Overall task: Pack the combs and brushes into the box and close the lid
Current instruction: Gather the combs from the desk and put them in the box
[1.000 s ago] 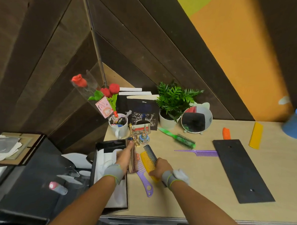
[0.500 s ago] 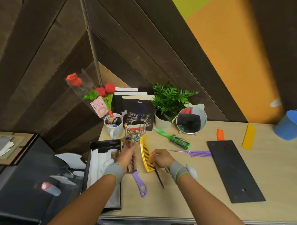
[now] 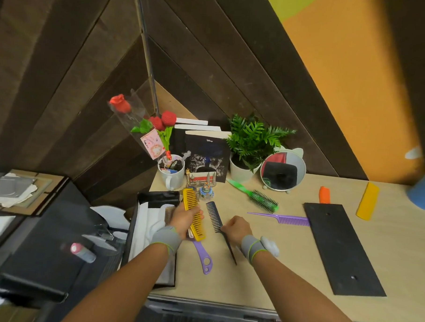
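Yellow comb (image 3: 194,213) gripped in left hand (image 3: 183,219) just right of the box (image 3: 152,221); right hand (image 3: 236,227) pinches black comb (image 3: 216,218), lengthwise away.

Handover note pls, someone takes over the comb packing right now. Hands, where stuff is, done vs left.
Left hand: gripping the yellow wide-tooth comb, apparently with the purple handled comb under it, beside the open box.
Right hand: closed on the black tail comb, low over the table.
Still on the table: green round brush, purple tail comb, orange comb, yellow comb. The black lid lies flat at right.
Done: a brush seems to be in the box already, partly hidden.
Left: pack everything above, then close the lid.
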